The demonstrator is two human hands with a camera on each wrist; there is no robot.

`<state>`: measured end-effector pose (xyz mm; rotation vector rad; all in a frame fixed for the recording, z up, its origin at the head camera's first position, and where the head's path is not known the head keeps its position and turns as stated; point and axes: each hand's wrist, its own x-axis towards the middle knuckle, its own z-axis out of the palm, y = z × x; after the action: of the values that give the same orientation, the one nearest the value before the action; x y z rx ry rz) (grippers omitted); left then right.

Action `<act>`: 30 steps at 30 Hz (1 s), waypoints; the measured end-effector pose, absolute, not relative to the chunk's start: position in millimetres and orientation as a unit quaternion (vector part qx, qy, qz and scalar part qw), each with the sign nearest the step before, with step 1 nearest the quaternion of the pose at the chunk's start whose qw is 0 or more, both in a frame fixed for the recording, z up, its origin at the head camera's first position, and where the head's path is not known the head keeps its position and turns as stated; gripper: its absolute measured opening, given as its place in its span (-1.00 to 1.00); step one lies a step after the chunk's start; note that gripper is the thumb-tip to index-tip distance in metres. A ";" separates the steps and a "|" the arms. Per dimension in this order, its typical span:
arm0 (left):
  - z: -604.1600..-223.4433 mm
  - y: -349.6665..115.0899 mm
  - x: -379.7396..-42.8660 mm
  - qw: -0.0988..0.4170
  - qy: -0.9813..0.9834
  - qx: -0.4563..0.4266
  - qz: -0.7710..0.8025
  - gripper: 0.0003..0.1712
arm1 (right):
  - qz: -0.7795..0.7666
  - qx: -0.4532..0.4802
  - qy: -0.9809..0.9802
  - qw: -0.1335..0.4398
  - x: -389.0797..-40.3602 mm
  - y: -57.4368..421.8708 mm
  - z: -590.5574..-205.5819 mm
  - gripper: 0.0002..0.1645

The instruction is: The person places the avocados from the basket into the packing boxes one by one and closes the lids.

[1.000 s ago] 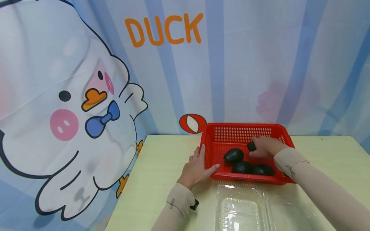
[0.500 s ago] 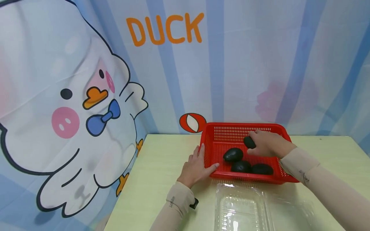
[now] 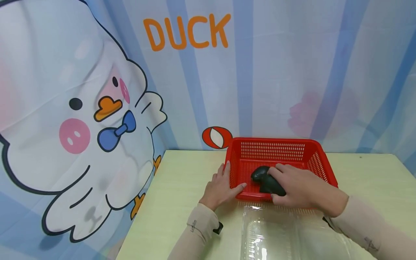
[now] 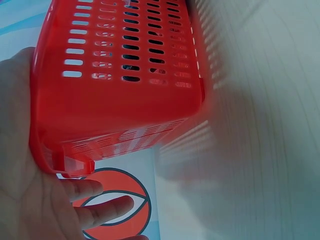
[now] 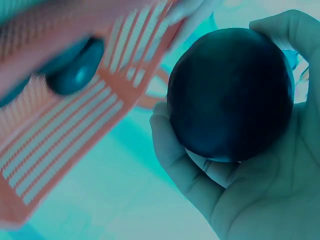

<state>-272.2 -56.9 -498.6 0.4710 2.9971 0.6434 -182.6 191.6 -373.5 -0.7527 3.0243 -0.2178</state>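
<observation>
My right hand (image 3: 297, 186) grips a dark avocado (image 5: 230, 95), with thumb and fingers curled around it. In the head view this hand is over the front right part of a red plastic basket (image 3: 273, 141). Another dark avocado (image 3: 258, 174) lies in the basket to its left; others are hidden behind the hand and the held one. My left hand (image 3: 219, 189) rests against the basket's front left corner. Its fingers lie straight along the left side and its thumb reaches over the front rim. In the left wrist view, the fingers (image 4: 105, 210) extend past the basket's corner.
A clear plastic clamshell container (image 3: 269, 231) lies unfolded on the pale wooden table (image 3: 169, 187), just in front of the basket. A printed curtain (image 3: 273, 72) with a cartoon duck hangs behind the table.
My right hand has lifted the avocado from the back right of the basket, then carried it toward the front rim and nearer to me. My left hand has stayed at the basket's corner.
</observation>
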 end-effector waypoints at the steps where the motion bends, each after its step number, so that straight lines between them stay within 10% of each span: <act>1: -498.4 -56.9 -272.4 0.020 0.966 0.152 0.209 0.24 | -0.073 -0.249 0.966 0.015 -176.3 187.7 -375.1 -0.33; 14: -499.4 -57.1 -274.4 0.017 0.966 0.148 0.211 0.26 | -0.111 -0.265 0.939 0.190 -126.8 157.5 -423.5 -0.18; 30: -501.0 -56.4 -275.1 0.025 0.966 0.152 0.206 0.30 | -0.115 -0.292 0.923 0.223 -109.8 167.0 -480.4 -0.31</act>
<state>-275.1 -56.4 -501.0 0.4706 2.9887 0.6358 -109.8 167.0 -480.4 -0.8072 2.5490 -0.3183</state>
